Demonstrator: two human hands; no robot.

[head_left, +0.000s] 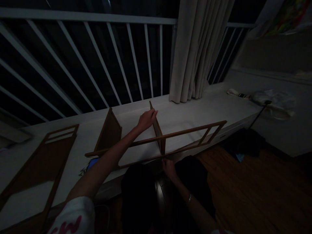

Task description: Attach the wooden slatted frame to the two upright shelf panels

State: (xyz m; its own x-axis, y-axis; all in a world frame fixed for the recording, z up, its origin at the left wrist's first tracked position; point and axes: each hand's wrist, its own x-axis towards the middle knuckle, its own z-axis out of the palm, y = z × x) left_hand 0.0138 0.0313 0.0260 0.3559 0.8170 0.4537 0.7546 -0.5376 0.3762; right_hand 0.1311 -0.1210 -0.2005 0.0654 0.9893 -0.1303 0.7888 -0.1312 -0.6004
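The room was dim: a white window ledge (190, 110) ran below white railing bars (85, 16), with dark wooden floor (243, 195) in front of it. The left hand (147, 119) was closed over the top edge of an upright divider board (158, 130), fingers curled around it. Just below, at the foot of that same board, the right hand (168, 166) had its fingers bunched against the lower rail of a long wooden frame (190, 131). It was too dark to tell whether they pinched anything. A thin bracelet (189, 198) sat on that wrist.

The frame lay along the ledge's front edge and passed both hands, the board standing across it. Further along the frame beyond the left forearm stood a second board (110, 130), also upright. Beyond that a flat wooden panel (56, 152) lay on the ledge. Behind the held board hung a pale curtain (195, 48). Well off past the right hand lay a dark heap (243, 143) on the floor and a crumpled white sheet (278, 102).
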